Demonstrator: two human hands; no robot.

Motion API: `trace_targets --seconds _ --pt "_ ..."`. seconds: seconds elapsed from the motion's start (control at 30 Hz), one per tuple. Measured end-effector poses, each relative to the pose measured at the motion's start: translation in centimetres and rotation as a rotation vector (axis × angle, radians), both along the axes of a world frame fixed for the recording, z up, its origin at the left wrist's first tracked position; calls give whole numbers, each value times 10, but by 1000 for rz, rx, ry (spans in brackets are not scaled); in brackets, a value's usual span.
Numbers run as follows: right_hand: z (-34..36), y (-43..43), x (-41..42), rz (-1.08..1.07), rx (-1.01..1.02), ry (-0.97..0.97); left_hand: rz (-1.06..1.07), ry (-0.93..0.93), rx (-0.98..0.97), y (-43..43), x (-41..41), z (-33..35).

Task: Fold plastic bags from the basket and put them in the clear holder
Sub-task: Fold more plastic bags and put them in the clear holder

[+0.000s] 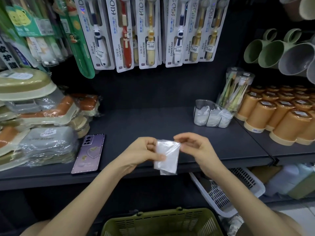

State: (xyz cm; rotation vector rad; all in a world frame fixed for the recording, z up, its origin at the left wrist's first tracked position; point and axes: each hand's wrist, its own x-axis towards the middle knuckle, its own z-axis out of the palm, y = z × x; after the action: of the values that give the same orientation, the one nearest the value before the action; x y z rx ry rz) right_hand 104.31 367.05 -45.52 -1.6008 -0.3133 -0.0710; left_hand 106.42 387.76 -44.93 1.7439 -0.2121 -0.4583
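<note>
Left hand (144, 151) and right hand (196, 147) both pinch folded plastic bag (167, 155), above the green basket (162, 223).

Both arms are bare: the left forearm (85, 193) and the right forearm (247, 193) run uncovered to the wrists. The left grip (144, 150) and the right grip (196, 147) are bare hands; the left thumbnail (162, 157) is short and plain.
</note>
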Motion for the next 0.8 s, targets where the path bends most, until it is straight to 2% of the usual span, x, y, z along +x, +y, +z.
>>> trace_targets --seconds 0.07,0.1,0.2,0.23,0.4,0.57,0.8 --pt "5 -13 4 60 100 149 19 -120 103 -7 5 1" --pt "6 -17 6 38 52 174 17 -172 149 -12 7 1" --pt "8 -20 11 -128 -321 58 -7 -242 183 -24 12 2" --pt "7 -19 12 -168 -366 23 -21 -227 160 -28 13 2" --pt "9 -30 22 -291 -244 2 -30 -195 97 -44 19 -4" --pt "4 -52 32 -92 -114 230 20 -271 85 -62 34 -4" --pt "-7 -71 48 -305 -145 100 -52 -357 135 -85 64 -5"
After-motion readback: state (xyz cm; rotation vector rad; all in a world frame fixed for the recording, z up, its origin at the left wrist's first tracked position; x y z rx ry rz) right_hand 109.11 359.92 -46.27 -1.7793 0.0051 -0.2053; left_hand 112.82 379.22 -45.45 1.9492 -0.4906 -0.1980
